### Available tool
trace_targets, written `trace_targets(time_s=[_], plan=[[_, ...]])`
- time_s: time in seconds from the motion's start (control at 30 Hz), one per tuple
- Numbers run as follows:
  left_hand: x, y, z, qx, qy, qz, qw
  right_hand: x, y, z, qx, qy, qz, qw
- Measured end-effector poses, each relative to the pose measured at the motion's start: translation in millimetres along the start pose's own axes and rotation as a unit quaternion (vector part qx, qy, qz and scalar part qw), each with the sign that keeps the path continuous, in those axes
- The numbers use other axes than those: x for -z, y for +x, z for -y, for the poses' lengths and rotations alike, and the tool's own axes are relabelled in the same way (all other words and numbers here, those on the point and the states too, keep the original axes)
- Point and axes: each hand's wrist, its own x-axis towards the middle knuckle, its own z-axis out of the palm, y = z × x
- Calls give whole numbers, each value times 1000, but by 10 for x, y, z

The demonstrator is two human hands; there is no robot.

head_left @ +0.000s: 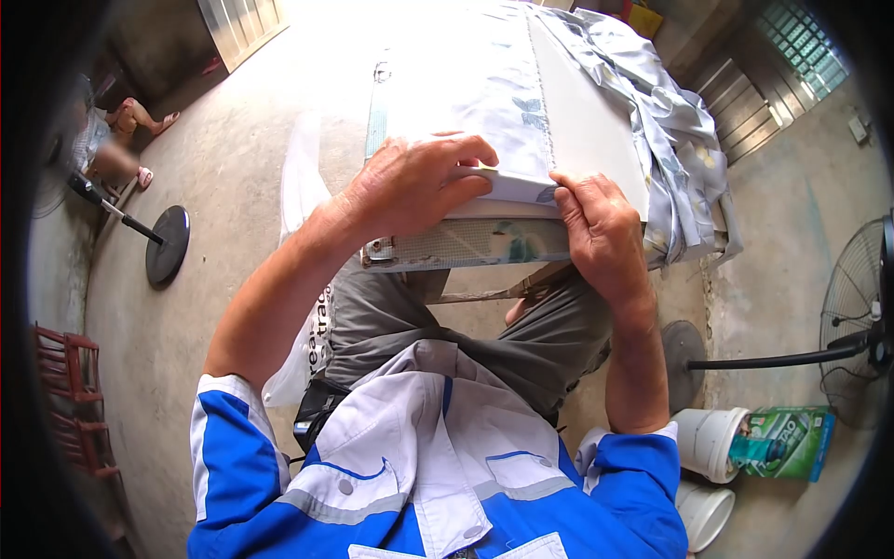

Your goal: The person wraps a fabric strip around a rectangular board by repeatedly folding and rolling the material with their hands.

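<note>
A pale cloth (475,102) with faint leaf prints lies over the bright table top, its near edge folded into a narrow band. My left hand (424,182) is curled over that band, thumb and fingers closed on the cloth; a small yellow-green spot shows by the fingertips. At the band's right end, my right hand (601,219) pinches the cloth between thumb and forefinger. Below both hands runs the table's patterned front edge (447,244). Glare washes out the far part of the cloth, and the fingers hide parts of the fold.
Bunched printed fabric (684,177) hangs over the table's right side. White plastic (303,177) hangs at the left. Pedestal fans stand on both sides, one with a round base (168,245). White buckets (710,443) are at lower right, red chairs (70,373) at left. Another person sits upper left.
</note>
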Motion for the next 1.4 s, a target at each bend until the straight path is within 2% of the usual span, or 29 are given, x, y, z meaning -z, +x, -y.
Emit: trace_targets(time_s=[0.13,0.27,0.37,0.47,0.57,0.67,0.77,0.87,0.9,1.0,1.23,1.4], plan=[[29,65,7,16,-2,16,1000,-39,26,42,-31,-5,-6,999],[19,100,54,-7,1,14,1000,-88,48,-5,-41,8,-21,999],[-19,91,89,-17,0,3,1000,-92,58,25,-107,24,2,994],[-65,52,144,-44,33,-19,998,-131,19,76,-65,-104,-22,992],[-92,23,161,-88,65,-51,993,-195,-62,308,33,-120,-33,992],[-100,17,122,-98,96,-61,989,-328,-165,529,64,-124,39,989],[-153,-38,21,-92,152,-106,978,-415,-248,412,59,-105,54,991],[-160,-101,-81,-148,158,-121,969,-446,-258,431,47,-98,37,993],[-124,-138,-122,-151,144,-81,975,-442,-256,429,50,-99,36,993],[-132,-167,-96,-142,79,-53,985,-428,-229,440,56,-100,26,993],[-195,-195,-56,-154,72,-79,982,-383,-180,372,69,-88,-40,993],[-214,-252,-68,-162,67,-94,980,-246,-167,390,63,-101,-35,992]])
